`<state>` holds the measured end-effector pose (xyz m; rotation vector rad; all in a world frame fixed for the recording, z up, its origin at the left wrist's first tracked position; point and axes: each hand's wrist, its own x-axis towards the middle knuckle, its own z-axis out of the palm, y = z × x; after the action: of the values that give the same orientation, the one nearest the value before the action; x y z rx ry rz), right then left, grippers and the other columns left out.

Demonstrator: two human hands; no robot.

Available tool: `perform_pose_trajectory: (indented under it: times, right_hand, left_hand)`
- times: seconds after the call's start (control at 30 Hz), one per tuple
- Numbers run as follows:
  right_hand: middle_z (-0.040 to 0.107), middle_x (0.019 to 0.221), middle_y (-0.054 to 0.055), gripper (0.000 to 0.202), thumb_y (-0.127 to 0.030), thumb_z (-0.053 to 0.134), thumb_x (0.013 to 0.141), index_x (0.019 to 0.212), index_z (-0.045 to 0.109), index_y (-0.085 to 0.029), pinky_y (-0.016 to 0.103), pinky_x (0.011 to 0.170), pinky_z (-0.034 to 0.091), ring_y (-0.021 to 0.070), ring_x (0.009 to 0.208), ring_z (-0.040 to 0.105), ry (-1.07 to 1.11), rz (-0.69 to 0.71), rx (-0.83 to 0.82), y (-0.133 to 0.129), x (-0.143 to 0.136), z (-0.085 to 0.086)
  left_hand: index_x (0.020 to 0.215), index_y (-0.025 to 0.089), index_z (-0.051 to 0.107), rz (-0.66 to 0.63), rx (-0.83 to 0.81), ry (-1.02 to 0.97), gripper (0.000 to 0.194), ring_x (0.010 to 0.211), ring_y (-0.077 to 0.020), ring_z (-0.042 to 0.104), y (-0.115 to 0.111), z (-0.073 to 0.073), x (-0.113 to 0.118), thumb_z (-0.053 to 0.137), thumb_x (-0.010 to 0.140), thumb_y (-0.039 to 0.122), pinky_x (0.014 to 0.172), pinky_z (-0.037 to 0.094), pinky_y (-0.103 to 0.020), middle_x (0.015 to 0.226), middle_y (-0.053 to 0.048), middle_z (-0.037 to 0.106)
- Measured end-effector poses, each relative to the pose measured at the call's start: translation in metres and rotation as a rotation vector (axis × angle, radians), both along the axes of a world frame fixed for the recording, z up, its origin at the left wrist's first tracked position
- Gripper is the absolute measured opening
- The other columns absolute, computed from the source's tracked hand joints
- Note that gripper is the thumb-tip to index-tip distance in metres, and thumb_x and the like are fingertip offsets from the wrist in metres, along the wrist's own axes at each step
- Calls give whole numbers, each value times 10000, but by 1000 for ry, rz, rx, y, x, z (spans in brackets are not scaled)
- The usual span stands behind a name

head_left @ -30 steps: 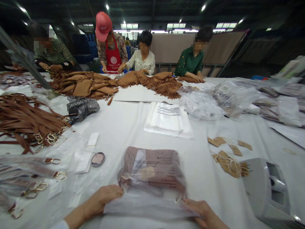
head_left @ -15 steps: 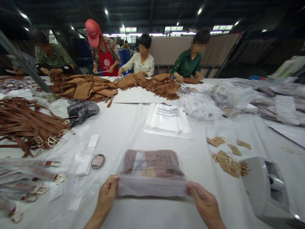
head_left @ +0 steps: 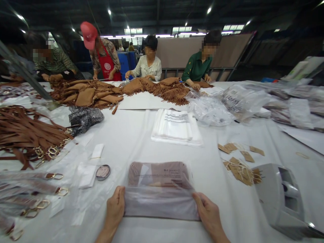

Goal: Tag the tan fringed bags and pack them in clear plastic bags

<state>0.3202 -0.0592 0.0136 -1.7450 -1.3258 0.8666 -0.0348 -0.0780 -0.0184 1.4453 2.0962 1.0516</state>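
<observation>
A flat brown pouch (head_left: 152, 170) lies inside a clear printed plastic bag (head_left: 162, 204) in the middle of the table in front of me. The near part of the bag is folded over the pouch as a cloudy band. My left hand (head_left: 115, 206) pinches the left end of that band, thumb on top. At its right end, my right hand (head_left: 209, 210) grips the plastic the same way. Beyond them sits a stack of white printed plastic bags (head_left: 174, 126).
Brown straps (head_left: 32, 135) with metal clasps lie left, near a round tin (head_left: 103, 172) and white paper slips (head_left: 87, 175). Right are cardboard tags (head_left: 239, 170) and a grey tape dispenser (head_left: 278, 199). Across the table, several people handle fringed brown bags (head_left: 157, 87).
The folded band now reaches lower toward me and looks wider, and my right hand has shifted slightly left. Both hands keep their grip. The whole view has drifted a little.
</observation>
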Motion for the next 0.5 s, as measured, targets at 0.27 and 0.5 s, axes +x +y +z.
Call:
perform_pose_trajectory:
  times: [0.27, 0.5]
  right_hand:
    - [558, 522, -15, 592, -714, 389, 827, 682, 642, -200, 249, 525, 399, 157, 506, 521, -291, 51, 71, 3, 5, -10]
    - [612, 566, 9, 537, -717, 377, 816, 689, 588, -240, 298, 561, 402, 205, 524, 593, -431, -1, 46, 2, 2, -12]
  left_hand:
    - [797, 216, 557, -164, -90, 473, 323, 528, -151, 581, -5, -9, -11, 305, 977, 311, 498, 264, -262, 606, -4, 589]
    - [872, 212, 620, -142, -270, 729, 310, 575, -179, 639, -4, 7, -6, 346, 981, 311, 462, 273, -245, 639, -28, 658]
